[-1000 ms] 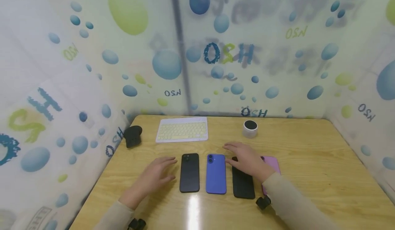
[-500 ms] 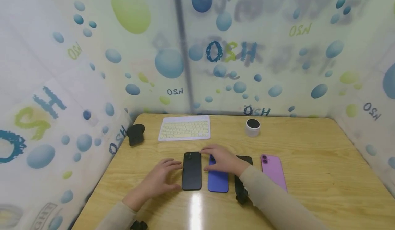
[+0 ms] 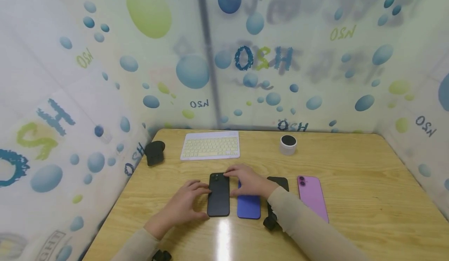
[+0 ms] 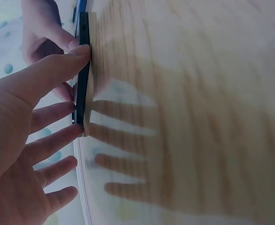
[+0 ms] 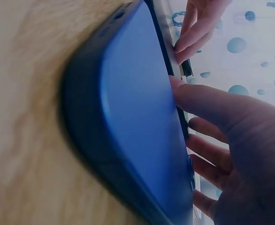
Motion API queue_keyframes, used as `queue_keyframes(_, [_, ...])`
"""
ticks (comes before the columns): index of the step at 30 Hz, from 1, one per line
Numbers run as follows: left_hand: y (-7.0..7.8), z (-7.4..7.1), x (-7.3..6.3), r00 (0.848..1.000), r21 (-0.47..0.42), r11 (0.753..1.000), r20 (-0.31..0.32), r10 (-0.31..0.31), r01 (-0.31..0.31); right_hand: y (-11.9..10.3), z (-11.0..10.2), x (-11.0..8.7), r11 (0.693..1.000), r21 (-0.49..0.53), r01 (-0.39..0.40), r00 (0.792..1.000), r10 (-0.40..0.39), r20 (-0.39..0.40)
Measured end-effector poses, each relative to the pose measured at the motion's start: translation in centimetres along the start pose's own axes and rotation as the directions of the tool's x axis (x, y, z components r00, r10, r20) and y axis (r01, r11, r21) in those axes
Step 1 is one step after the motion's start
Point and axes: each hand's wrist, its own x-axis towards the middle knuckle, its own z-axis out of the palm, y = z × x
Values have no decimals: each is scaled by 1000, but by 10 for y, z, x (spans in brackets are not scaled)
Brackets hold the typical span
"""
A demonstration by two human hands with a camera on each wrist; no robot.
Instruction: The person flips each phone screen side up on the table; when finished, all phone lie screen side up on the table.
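A dark smartphone point(image 3: 218, 198) lies face down on the wooden table between both hands. At its left edge, my left hand point(image 3: 184, 204) has its fingertips and thumb on the phone's side, fingers loosely spread; the left wrist view shows the thumb point(image 4: 62, 65) near one corner. Reaching over a blue smartphone point(image 3: 249, 208), my right hand point(image 3: 247, 183) brings its fingertips to the dark phone's top right corner and right edge. The blue phone's upper part is hidden by that hand. In the right wrist view the blue phone point(image 5: 133, 93) fills the foreground.
A second black smartphone point(image 3: 278, 182), partly covered by the right sleeve, and a pink-purple smartphone point(image 3: 312, 193) lie to the right. Farther back are a white keyboard point(image 3: 210, 145), a black object point(image 3: 154, 153) and a small white cylinder with a dark top point(image 3: 288, 145).
My right hand has moved left from over the second black phone to the first dark phone's right edge. My left hand has come right to its left edge.
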Motion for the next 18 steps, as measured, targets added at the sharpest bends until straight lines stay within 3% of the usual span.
queue_keyframes(13, [5, -1, 1, 998, 144, 989, -47, 49, -42, -7, 1, 2, 997, 73, -35, 999, 35, -3])
queue_keyframes(18, [4, -1, 3, 997, 178, 983, -49, 52, -42, -10, 0, 2, 993, 112, -35, 999, 39, -38])
